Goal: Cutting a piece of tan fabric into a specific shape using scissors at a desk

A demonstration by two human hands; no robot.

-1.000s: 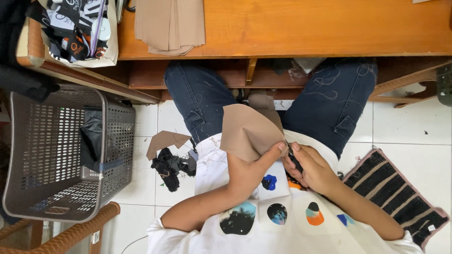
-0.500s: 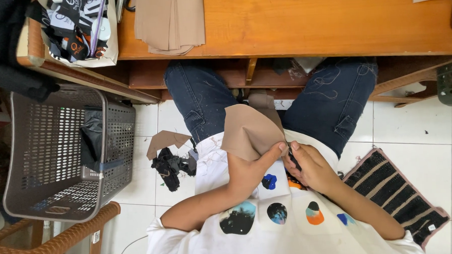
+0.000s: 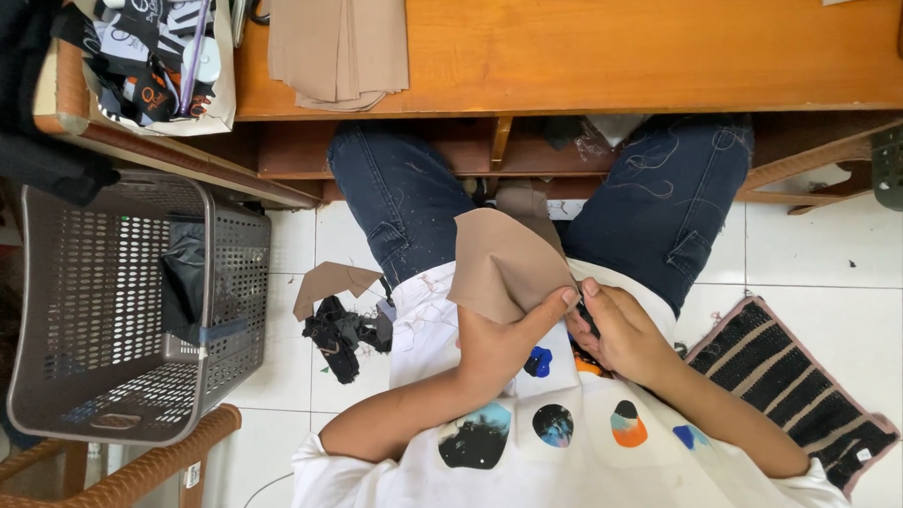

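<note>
— What is that tan piece of fabric (image 3: 502, 262) like?
— Flat, thin, plain brownish-tan, with cut edges. It stands tilted over the lap, its lower corner pinched.
— And the small dark tool (image 3: 586, 319)?
— Black and mostly hidden, just beside the fabric's lower edge.

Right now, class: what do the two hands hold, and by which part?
The left hand pinches the tan fabric piece at its lower right edge. The right hand meets it there, holding a small dark tool, kind unclear.

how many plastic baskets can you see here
2. A grey basket stands on the floor at the left, beside the wooden table. The corner of a dark one shows at the right edge; others may be hidden.
</note>
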